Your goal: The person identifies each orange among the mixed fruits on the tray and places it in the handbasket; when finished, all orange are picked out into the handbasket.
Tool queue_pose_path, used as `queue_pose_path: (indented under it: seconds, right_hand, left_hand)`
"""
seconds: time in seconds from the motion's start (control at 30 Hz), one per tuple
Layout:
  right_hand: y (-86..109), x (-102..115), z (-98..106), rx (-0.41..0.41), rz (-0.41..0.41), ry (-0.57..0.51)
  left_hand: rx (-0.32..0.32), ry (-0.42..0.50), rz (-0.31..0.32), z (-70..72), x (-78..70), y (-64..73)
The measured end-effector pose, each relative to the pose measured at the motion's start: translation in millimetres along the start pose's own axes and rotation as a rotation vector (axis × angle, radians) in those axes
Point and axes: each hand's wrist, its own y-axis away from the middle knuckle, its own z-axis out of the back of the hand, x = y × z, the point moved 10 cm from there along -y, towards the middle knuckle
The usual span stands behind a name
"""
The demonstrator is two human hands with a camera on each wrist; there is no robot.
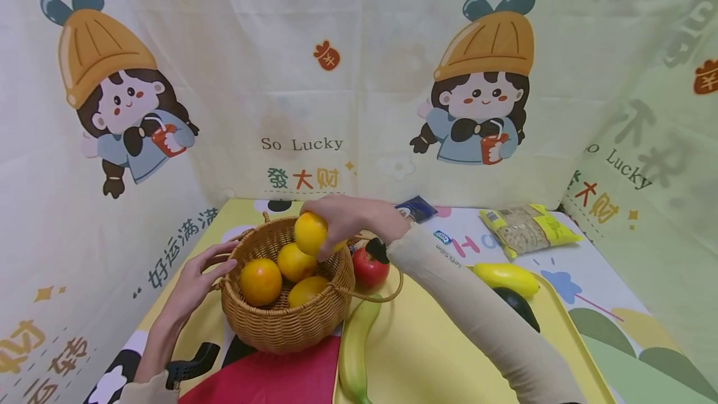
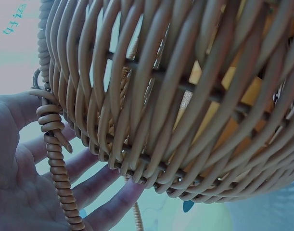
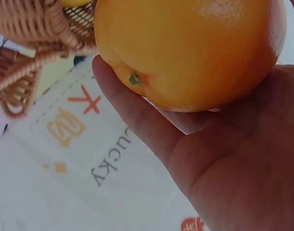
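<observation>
My right hand (image 1: 359, 220) grips an orange (image 1: 310, 234) above the far right part of the wicker basket (image 1: 286, 332). In the right wrist view a small green stem shows on the orange (image 3: 190, 48), and the fingers lie along its side. Inside the basket rest more orange-yellow fruits, among them one orange (image 1: 260, 282) at the left. My left hand (image 1: 199, 276) touches the basket's left rim. In the left wrist view its fairly straight, spread fingers (image 2: 96, 185) lie against the woven side, and a wrapped handle (image 2: 60, 178) hangs in front of the palm.
Right of the basket are a round red fruit (image 1: 370, 269) and a banana (image 1: 359, 348). On the yellow tray (image 1: 432, 341) sit a yellow fruit (image 1: 507, 278) and a dark fruit (image 1: 517, 307). A yellow-ended bag (image 1: 530, 229) and a dark blue packet (image 1: 417, 208) lie farther back.
</observation>
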Motion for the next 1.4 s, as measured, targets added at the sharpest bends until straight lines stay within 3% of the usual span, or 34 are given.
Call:
queue_pose_path:
  seconds: [0.4,0.67,1.0,1.4]
  right_hand:
    - [-31.1,10.5,-29.0,0.101,0.045,0.047]
    - [-42.1,7.4,-44.3,0.140,-0.004,0.073]
    - [-44.7,6.1,-58.5,0.159,-0.055,0.222]
    - [-43.6,4.9,-61.6,0.177,-0.077,0.227]
  left_hand:
    - [0.002,-0.001,0.000,-0.9,-0.2,-0.6]
    - [-0.003,0.000,-0.013,0.6,0.8,0.3]
    - [0.003,0.004,-0.003,-0.9,2.1,-0.2]
    - [-0.004,-0.004,-0.013,0.0,0.6,-0.8]
